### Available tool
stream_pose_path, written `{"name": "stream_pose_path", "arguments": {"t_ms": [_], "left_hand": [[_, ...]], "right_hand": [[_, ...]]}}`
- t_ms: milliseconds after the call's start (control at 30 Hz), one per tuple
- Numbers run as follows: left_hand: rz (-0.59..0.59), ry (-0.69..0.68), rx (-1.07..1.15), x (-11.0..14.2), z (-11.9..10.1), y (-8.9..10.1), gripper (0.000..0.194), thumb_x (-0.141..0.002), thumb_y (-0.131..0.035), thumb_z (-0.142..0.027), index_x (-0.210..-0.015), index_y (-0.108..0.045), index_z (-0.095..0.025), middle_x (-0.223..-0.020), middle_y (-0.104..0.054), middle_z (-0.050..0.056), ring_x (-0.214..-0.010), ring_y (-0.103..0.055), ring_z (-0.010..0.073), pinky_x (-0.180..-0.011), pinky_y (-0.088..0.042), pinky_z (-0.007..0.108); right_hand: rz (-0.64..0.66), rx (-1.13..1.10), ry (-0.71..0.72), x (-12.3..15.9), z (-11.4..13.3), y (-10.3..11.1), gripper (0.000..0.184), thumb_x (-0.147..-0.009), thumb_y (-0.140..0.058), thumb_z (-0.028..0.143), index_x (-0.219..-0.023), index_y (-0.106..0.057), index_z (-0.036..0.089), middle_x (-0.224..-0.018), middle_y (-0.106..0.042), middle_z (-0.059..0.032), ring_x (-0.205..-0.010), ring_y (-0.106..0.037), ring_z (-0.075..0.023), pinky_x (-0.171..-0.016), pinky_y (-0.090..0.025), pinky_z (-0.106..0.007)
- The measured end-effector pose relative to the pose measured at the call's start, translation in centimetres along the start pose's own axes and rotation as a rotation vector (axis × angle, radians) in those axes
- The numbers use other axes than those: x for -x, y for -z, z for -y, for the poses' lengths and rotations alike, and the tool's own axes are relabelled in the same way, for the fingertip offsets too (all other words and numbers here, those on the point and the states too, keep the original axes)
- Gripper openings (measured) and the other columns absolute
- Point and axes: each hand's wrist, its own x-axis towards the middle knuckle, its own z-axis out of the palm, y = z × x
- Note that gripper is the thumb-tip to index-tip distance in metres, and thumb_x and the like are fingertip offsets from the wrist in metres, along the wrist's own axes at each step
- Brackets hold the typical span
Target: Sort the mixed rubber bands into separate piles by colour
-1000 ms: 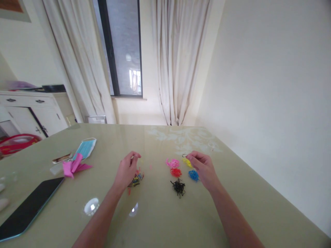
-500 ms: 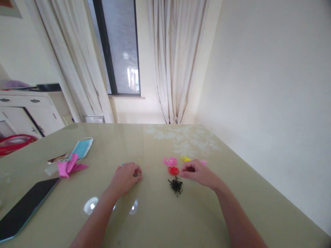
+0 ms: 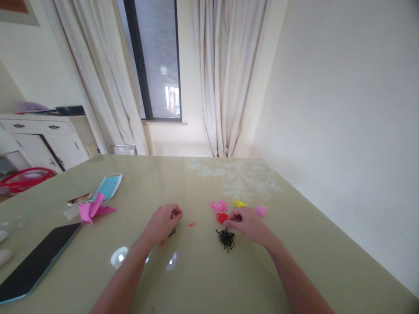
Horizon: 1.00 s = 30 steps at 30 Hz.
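My right hand [image 3: 246, 222] is closed in a pinch at the right edge of a small red pile [image 3: 221, 217] of what look like tiny rubber bands. What its fingertips hold, if anything, is too small to make out. Just below lies a black pile [image 3: 225, 239] of loops. Pink bands [image 3: 218, 206], yellow bands [image 3: 239, 203] and lilac bands [image 3: 261, 211] form piles around and behind that hand. To the left, my left hand [image 3: 163, 222] is curled with fingertips together, low over a few dark and red strands partly hidden beneath it. A loose red band [image 3: 191, 224] lies beside it.
On the left of the glossy table [image 3: 203, 279] are a dark tablet-like slab [image 3: 39, 257], a folded pink piece [image 3: 94, 210], a blue face mask [image 3: 109, 187] and a small brown-and-white packet [image 3: 78, 199]. A wall [image 3: 343, 109] runs along the right edge.
My right hand has shifted slightly down and left relative to the piles, uncovering more of the lilac pile. The left fingers have lifted a little, showing dark strands and a loose red band.
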Motion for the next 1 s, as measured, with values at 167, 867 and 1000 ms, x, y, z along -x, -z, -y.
{"name": "stream_pose_path", "arguments": {"t_ms": [167,867,1000], "left_hand": [[0.082,-0.057,0.309,0.4,-2.1,-0.1,0.023,-0.084,-0.062,-0.041,-0.082,-0.073,-0.020,-0.079,-0.077,0.004,-0.075,-0.069,0.0207,-0.069,-0.049,0.029],[0.116,-0.131,0.374,1.3,-4.1,-2.3,0.029,-0.091,-0.065,-0.045,-0.100,-0.074,-0.019,-0.089,-0.078,0.008,-0.080,-0.070,0.0222,-0.075,-0.052,0.033],[0.025,-0.081,-0.109,1.0,-2.3,-1.1,0.014,-0.089,-0.065,-0.028,-0.091,-0.077,-0.020,-0.099,-0.078,0.009,-0.096,-0.070,0.0268,-0.087,-0.047,0.037]], "right_hand": [[-0.080,-0.082,0.093,-0.2,1.6,-2.1,0.025,-0.086,-0.070,0.035,-0.067,-0.070,0.019,-0.062,-0.059,0.0012,-0.059,-0.047,-0.0145,-0.057,-0.033,-0.027],[-0.186,-0.719,0.062,0.5,3.2,-1.6,0.026,-0.079,-0.082,0.049,-0.081,-0.078,0.023,-0.072,-0.068,-0.0025,-0.065,-0.056,-0.0175,-0.063,-0.045,-0.031],[-0.363,-0.929,0.120,1.5,2.9,2.2,0.027,-0.067,-0.091,0.046,-0.069,-0.075,0.025,-0.068,-0.062,-0.0012,-0.064,-0.051,-0.0160,-0.059,-0.041,-0.030]]}}
